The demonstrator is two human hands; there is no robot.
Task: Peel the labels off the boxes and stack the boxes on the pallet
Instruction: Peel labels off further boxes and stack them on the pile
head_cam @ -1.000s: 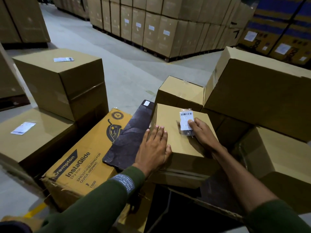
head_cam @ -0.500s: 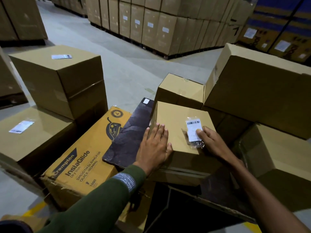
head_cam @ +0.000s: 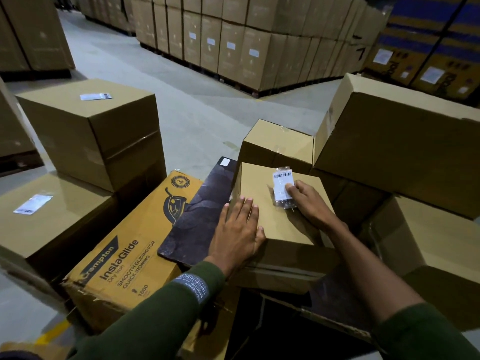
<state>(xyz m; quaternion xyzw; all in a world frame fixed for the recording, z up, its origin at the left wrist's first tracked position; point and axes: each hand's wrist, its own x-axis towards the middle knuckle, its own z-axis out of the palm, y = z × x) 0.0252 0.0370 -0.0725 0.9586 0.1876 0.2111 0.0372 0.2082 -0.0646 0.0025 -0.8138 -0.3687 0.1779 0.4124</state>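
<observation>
A small brown box [head_cam: 275,219] lies in front of me on top of other cartons. My left hand [head_cam: 237,231] presses flat on its near left corner, fingers straight. A white barcode label [head_cam: 281,184] in a clear sleeve sits on the box's top, its lower end crumpled and lifted. My right hand [head_cam: 309,201] has its fingertips on the label's right edge; whether they pinch it is hard to tell.
A yellow InstaGlide carton [head_cam: 122,258] and a dark flat board [head_cam: 197,209] lie to the left. Two stacked brown boxes [head_cam: 91,136] with labels stand further left. A large brown box [head_cam: 394,149] rests at right. Rows of stacked cartons [head_cam: 233,40] line the far floor.
The label on the box top has shifted under my right hand, and its lower end now looks crumpled and raised. My left hand has stayed pressed on the box corner.
</observation>
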